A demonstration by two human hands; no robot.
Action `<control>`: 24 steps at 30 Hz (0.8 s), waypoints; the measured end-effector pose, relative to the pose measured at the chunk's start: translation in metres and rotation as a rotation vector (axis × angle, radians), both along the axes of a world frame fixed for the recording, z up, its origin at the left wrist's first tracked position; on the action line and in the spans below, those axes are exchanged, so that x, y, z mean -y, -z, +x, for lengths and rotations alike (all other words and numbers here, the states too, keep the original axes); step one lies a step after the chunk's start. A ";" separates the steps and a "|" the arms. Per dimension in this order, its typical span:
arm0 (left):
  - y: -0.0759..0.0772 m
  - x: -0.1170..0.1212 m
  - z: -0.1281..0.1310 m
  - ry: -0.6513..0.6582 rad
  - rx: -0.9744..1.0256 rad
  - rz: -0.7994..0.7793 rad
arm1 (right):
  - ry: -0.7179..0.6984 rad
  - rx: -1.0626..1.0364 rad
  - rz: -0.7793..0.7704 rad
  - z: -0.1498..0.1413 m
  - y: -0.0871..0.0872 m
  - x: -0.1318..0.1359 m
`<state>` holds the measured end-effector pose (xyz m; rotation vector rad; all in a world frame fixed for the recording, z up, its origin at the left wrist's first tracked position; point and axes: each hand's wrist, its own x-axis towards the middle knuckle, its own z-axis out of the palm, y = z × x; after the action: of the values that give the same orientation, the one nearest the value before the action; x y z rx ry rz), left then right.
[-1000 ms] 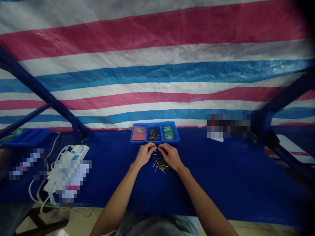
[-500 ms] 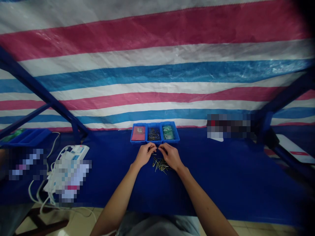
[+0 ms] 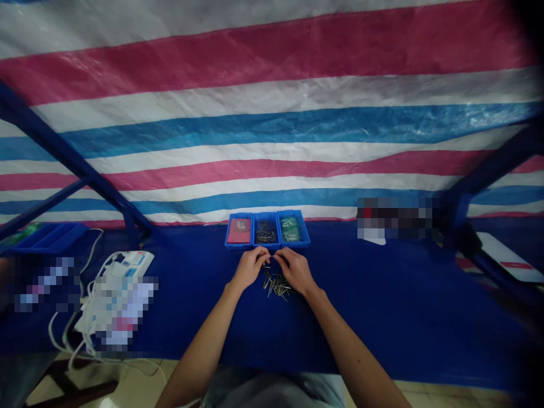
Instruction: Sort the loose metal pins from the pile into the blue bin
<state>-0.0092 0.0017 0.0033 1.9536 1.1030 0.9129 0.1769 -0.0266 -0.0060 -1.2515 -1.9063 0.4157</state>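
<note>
A thin piece (image 3: pixel 273 256), too small to identify, bridges the left hand (image 3: pixel 250 265) and right hand (image 3: pixel 294 270), both pinching it at the fingertips — just beyond a loose pile of slim, brassy metal pins (image 3: pixel 278 287). Three rectangular blue bins (image 3: pixel 266 246) stand side by side near the knuckles; smooth blue tabletop (image 3: pixel 382 306) stretches broadly rightward, its far edge meeting creased, striped sheeting (image 3: pixel 272 127).

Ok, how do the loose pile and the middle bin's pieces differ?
The pile lies on the table; the bin's pieces sit inside the middle bin. The pile looks yellowish, the bin's pieces darker and greyer. The pile is beside the right hand; the bin's pieces lie farther from the person. Both are jumbles of thin pieces.
</note>
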 end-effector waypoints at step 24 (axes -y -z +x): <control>0.001 0.000 0.000 0.004 -0.010 -0.020 | 0.070 0.078 -0.008 0.000 -0.001 0.000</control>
<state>-0.0095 0.0021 0.0022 1.9460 1.1091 0.8876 0.1768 -0.0261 -0.0053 -1.3536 -1.9212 0.3426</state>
